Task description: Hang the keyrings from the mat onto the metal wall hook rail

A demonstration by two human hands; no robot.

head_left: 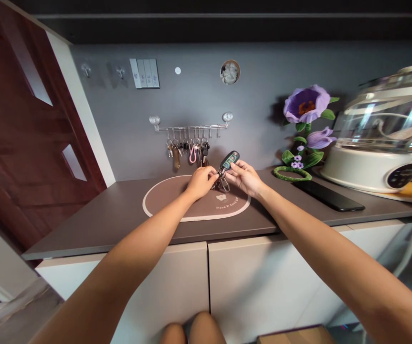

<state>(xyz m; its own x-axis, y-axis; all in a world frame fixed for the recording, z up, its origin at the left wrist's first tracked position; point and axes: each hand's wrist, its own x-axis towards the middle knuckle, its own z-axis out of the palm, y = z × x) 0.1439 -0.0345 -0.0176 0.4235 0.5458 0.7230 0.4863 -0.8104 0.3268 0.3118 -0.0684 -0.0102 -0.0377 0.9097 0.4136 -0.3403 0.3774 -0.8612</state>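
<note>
A dark car key fob [229, 160] with green-edged buttons is held above the oval brown mat [177, 198]. My right hand [244, 177] grips the fob's lower end between thumb and fingers. Close on its left, my left hand [203, 181] is closed at the key ring, its fingertips pinching metal parts under the fob. A metal clip and keys [224, 184] hang between both hands. Behind them, a clear rail [191, 128] on the grey wall carries several key bunches [176, 155] and a pink carabiner [192, 154].
A black phone [329, 195] lies on the grey counter [87, 210] at the right. Behind it are purple felt flowers [306, 106] with a green ring base and a white appliance [363, 165] with a clear cover. A dark shelf [206, 28] juts out overhead.
</note>
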